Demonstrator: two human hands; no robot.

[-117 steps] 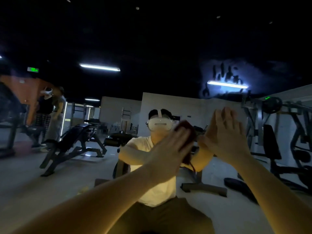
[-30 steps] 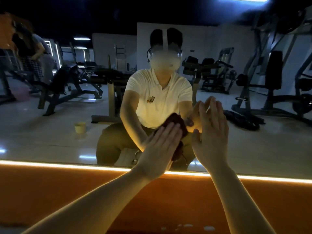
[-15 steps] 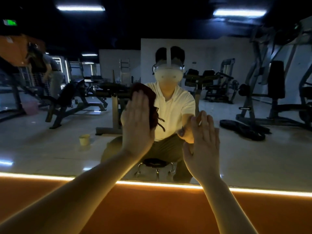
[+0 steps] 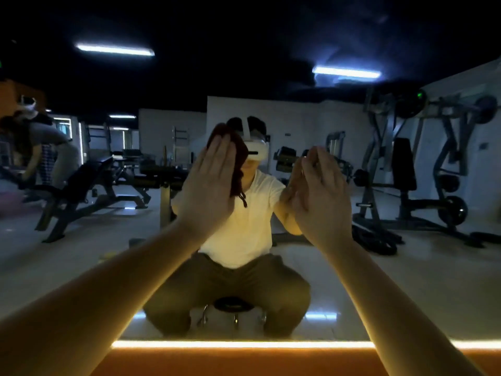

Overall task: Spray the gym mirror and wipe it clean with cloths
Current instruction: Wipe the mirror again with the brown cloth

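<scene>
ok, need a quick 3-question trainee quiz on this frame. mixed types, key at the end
1. True or false: the left hand presses a dark red cloth against the mirror with straight fingers.
2. The right hand is: A) gripping a spray bottle; B) raised flat toward the glass, fingers straight; C) hanging at the person's side.
3. Fill in: a glowing light strip runs along the mirror's ____ edge.

Key: 1 true; 2 B; 3 bottom.
</scene>
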